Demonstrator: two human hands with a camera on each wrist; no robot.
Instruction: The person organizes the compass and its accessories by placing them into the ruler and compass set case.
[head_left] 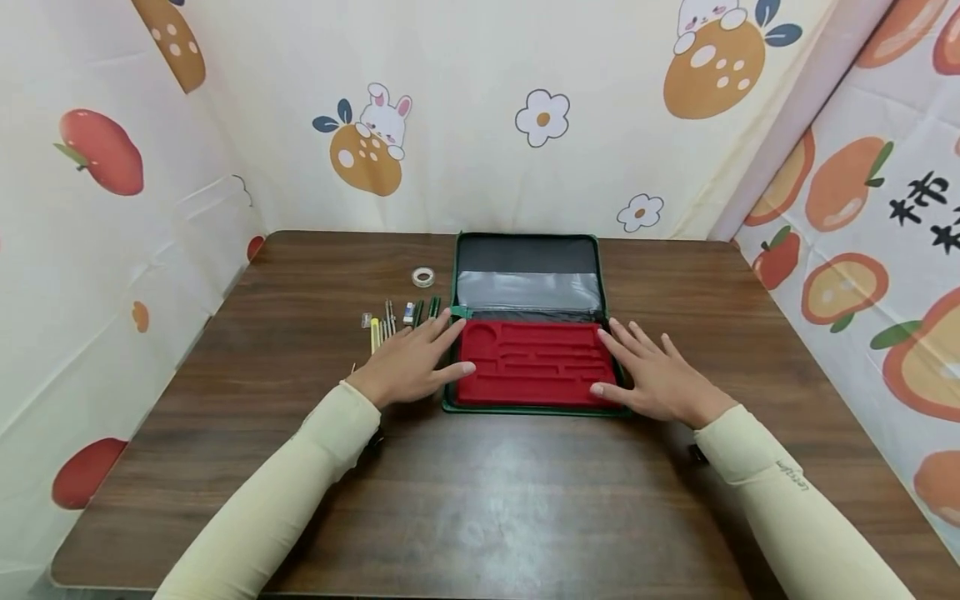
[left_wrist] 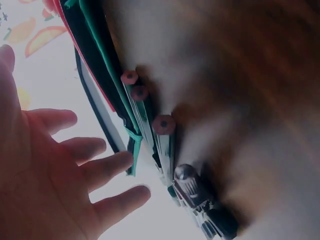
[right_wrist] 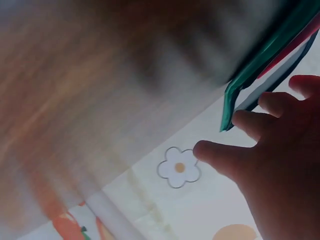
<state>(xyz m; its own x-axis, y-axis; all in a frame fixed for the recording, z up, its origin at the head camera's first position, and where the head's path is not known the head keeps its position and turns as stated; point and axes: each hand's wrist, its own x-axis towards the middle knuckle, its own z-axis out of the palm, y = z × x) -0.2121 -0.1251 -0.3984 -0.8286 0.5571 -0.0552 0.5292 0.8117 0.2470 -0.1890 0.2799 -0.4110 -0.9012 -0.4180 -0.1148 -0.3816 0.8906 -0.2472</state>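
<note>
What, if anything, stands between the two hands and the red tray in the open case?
Nothing visible. The left hand is at the left edge of the case, the right hand at its right edge, and the red tray shows between them. The pencils lie outside, left of the case.

Pale glare on the brown tabletop (head_left: 517, 483), itself heavily blurred in both wrist views
</note>
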